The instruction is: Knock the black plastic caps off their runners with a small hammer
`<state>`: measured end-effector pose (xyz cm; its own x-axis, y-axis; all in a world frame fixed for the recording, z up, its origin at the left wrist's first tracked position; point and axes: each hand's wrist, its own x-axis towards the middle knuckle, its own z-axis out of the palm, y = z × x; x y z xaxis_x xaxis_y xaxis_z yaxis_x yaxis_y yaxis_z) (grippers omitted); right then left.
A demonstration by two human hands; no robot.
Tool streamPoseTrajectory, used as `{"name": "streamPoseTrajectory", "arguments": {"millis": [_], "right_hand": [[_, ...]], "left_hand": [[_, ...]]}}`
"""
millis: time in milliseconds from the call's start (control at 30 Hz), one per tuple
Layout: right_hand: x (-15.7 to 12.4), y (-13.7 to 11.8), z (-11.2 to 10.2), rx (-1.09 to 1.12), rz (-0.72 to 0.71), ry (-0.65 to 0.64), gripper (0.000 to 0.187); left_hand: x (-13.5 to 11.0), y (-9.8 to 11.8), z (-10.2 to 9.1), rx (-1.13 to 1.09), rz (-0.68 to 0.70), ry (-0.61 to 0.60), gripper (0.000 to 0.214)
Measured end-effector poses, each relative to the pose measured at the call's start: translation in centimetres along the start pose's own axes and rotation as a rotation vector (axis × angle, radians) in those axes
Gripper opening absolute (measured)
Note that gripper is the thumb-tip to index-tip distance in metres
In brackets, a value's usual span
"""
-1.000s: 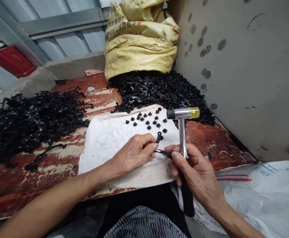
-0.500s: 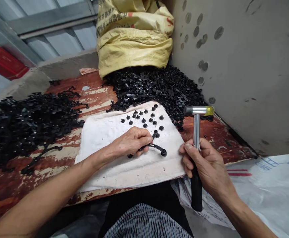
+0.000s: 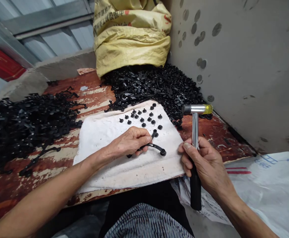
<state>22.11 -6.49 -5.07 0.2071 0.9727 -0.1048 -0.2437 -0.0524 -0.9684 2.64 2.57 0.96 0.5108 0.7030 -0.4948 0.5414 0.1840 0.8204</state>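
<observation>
My left hand is closed on a black plastic bracket with curved arms, pinching it near its middle over a folded white cloth. One arm's round end rests toward the right on the cloth; part of the bracket is hidden by my fingers. In my right hand is a small mallet, held upright by its black grip, its head black at one end and yellow at the other. Several small black round pegs stand scattered on the cloth beyond my left hand.
A pile of black arm-shaped parts lies at the left of the worn red-brown table. Behind the cloth, more black parts spill from a yellow woven sack. A grey wall panel bounds the right; white sheeting lies below it.
The whole view has shifted slightly, moving things a little to the left. Both hands keep their holds, with the bracket and mallet in nearly the same positions.
</observation>
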Motion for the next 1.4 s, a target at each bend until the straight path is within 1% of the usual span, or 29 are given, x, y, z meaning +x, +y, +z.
{"name": "streamPoseTrajectory", "arguments": {"millis": [233, 400, 533, 633, 767, 833, 900, 1000, 1067, 1133, 1200, 1233, 1300, 1333, 1367, 1400], "right_hand": [[0.0, 0.0, 0.1, 0.021, 0.034, -0.002, 0.030], [0.0, 0.1, -0.1, 0.005, 0.032, -0.004, 0.030], [0.0, -0.1, 0.0, -0.010, 0.026, -0.008, 0.029], [-0.1, -0.2, 0.1, -0.026, 0.016, -0.029, 0.028], [-0.2, 0.0, -0.1, -0.095, -0.002, -0.053, 0.029], [-0.2, -0.1, -0.5, -0.216, -0.029, -0.087, 0.029], [-0.2, -0.6, -0.9, -0.436, -0.128, -0.153, 0.030], [-0.5, -1.9, -1.4, -0.777, -0.413, -0.213, 0.039], [-1.0, -3.0, -1.4, -0.885, -0.577, -0.211, 0.048], [-1.5, -3.6, -1.3, -0.933, -0.702, -0.162, 0.057], [-1.7, -3.7, -1.3, -0.967, -0.824, -0.104, 0.065], [-1.6, -3.6, -1.4, -0.998, -0.868, -0.114, 0.068], [-1.3, -3.2, -1.7, -1.069, -0.900, -0.217, 0.070], [-1.2, -3.2, -1.8, -1.097, -0.881, -0.286, 0.069], [-1.2, -3.2, -1.8, -1.103, -0.858, -0.322, 0.068], [-1.3, -3.4, -1.8, -1.094, -0.835, -0.330, 0.066]], "left_hand": [[0.1, -0.2, 0.0, 0.019, -0.009, -0.010, 0.020], [0.4, -0.2, 0.0, 0.020, -0.017, -0.002, 0.021], [0.5, -0.5, -0.3, 0.042, 0.019, -0.028, 0.022], [0.3, -0.6, -0.6, 0.071, 0.014, -0.050, 0.025], [0.3, -0.4, -0.8, 0.067, 0.005, -0.075, 0.030], [0.4, -0.4, -0.8, 0.076, 0.017, -0.083, 0.031], [0.5, -0.5, -0.8, 0.088, 0.022, -0.084, 0.031], [0.5, -0.7, -0.8, 0.088, 0.023, -0.076, 0.031], [0.5, -0.7, -0.8, 0.078, 0.035, -0.078, 0.031], [0.4, -0.7, -0.8, 0.088, 0.047, -0.074, 0.032], [0.4, -0.7, -0.7, 0.117, 0.059, -0.056, 0.033], [0.4, -0.6, -0.7, 0.132, 0.061, -0.048, 0.033], [0.4, -0.6, -0.6, 0.155, 0.058, -0.038, 0.034], [0.4, -0.6, -0.5, 0.164, 0.054, -0.033, 0.034], [0.4, -0.6, -0.5, 0.167, 0.049, -0.029, 0.034], [0.4, -0.6, -0.5, 0.162, 0.045, -0.029, 0.034]]}}
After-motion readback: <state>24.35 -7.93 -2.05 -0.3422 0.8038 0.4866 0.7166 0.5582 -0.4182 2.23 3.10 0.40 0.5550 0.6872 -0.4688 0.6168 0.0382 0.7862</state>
